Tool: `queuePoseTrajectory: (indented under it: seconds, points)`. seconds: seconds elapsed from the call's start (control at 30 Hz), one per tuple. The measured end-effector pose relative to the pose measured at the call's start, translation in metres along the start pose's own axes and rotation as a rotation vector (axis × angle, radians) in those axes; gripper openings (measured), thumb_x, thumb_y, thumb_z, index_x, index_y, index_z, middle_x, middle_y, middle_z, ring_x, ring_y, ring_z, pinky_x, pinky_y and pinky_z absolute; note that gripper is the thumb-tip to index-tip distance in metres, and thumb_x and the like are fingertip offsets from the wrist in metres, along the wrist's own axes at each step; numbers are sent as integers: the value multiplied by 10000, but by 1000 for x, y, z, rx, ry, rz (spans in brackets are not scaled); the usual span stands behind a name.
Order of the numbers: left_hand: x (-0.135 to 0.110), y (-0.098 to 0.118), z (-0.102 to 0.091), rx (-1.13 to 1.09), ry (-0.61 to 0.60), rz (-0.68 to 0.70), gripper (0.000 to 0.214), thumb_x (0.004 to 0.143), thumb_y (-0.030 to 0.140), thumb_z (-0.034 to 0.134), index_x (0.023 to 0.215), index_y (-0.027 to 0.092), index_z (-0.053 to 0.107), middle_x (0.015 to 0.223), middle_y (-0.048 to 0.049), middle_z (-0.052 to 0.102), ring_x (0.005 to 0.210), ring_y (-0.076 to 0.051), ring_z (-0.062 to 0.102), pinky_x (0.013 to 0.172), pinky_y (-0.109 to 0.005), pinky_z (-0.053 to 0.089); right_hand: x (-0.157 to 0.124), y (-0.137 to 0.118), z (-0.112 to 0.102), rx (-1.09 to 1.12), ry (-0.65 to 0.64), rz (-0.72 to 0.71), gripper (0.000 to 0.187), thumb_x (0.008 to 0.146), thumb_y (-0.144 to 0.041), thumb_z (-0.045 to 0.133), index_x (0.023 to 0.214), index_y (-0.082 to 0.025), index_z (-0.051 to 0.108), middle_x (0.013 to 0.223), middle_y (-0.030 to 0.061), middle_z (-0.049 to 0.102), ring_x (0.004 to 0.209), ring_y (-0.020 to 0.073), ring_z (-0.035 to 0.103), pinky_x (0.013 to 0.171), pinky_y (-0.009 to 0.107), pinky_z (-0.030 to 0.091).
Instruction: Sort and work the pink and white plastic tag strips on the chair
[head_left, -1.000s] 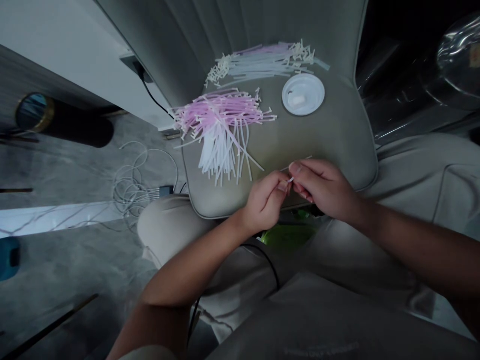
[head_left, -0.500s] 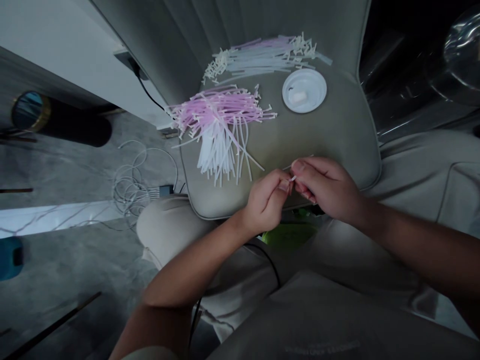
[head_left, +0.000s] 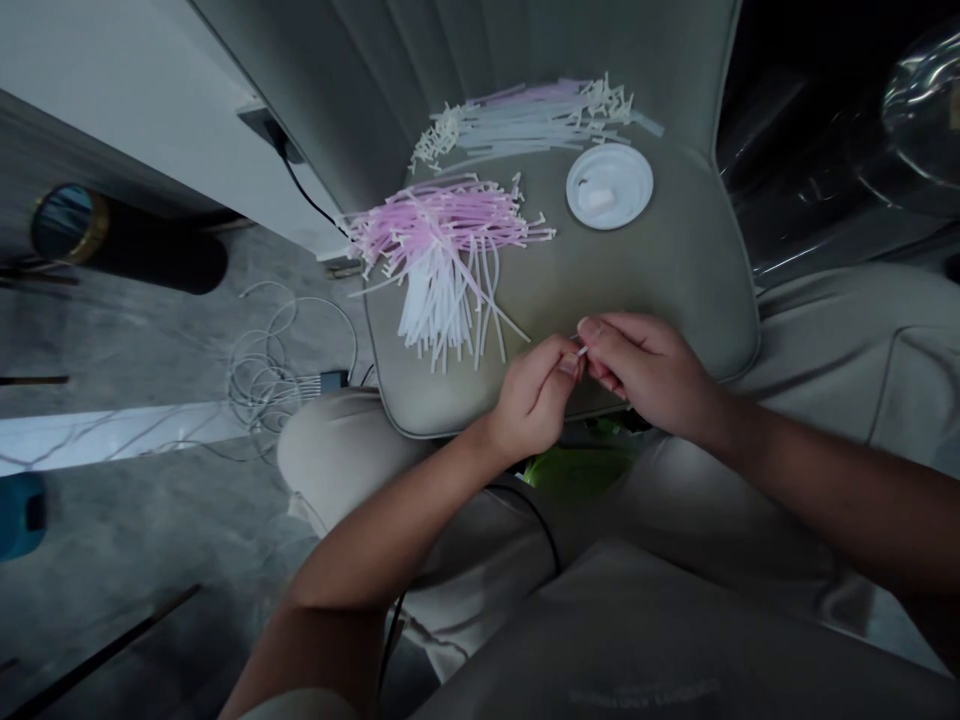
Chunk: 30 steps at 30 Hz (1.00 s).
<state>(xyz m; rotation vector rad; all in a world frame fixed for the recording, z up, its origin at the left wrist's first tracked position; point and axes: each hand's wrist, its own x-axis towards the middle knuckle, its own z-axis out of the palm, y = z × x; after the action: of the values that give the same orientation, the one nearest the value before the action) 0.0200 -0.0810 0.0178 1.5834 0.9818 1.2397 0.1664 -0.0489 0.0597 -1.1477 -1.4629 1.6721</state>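
Observation:
My left hand [head_left: 536, 395] and my right hand [head_left: 646, 368] meet just above the front edge of a chair seat [head_left: 682, 285]. Both are closed in a pinch on a thin white strip [head_left: 582, 351], of which only a short bit shows between the fingertips. Left of the hands lies a heap of pink strips [head_left: 450, 220] with small pale ends, and plain white strips [head_left: 437, 310] fan out below it. Further back is another pile of whitish strips [head_left: 525, 125] with knobby ends. A shallow white dish [head_left: 637, 190] holds a small white block [head_left: 600, 199].
Coiled cable [head_left: 259, 370] lies on the floor at the left, near a dark cylinder [head_left: 165, 250]. A black cord [head_left: 307, 195] runs from a wall socket. Something bright green [head_left: 577, 470] shows under the seat edge. Shiny clear wrapping [head_left: 817, 210] stands at the right.
The view has shifted slightly. Both hands stay pinched together in nearly the same place; the thin length that stuck out behind the right fingers no longer shows.

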Motion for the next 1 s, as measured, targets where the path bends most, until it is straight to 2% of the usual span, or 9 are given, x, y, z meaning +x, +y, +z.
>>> queuePoseTrajectory:
  seconds: [0.27, 0.6, 0.8, 1.0]
  points:
    - [-3, -6, 1, 8, -16, -50, 293, 1009, 345, 362, 767, 209, 459, 642, 24, 471, 597, -113, 439, 597, -296, 368, 3, 3, -2, -3, -24, 7, 466, 925, -515, 510, 597, -190, 449, 552, -44, 400, 504, 80, 343, 481, 254, 288]
    - [-1, -5, 0, -25, -16, -41, 290, 1008, 321, 370, 752, 205, 442, 646, 25, 458, 603, -109, 428, 595, -285, 358, 5, 6, -4, -24, -63, 1, 446, 942, -463, 498, 595, -186, 456, 536, -52, 380, 501, 76, 327, 473, 245, 279]
    - [-2, -8, -2, -21, -15, -90, 314, 1001, 378, 365, 747, 212, 446, 643, 17, 461, 625, -129, 446, 603, -298, 370, 5, 5, -5, -6, -104, 22, 439, 942, -455, 502, 600, -187, 436, 541, -57, 377, 490, 69, 318, 468, 241, 279]
    - [1, -8, -5, -23, -32, -106, 307, 1003, 360, 369, 740, 215, 431, 642, 17, 437, 628, -130, 433, 593, -300, 352, 6, 7, -2, 12, -62, 18, 437, 941, -471, 494, 610, -189, 451, 546, -54, 389, 491, 72, 326, 476, 242, 290]
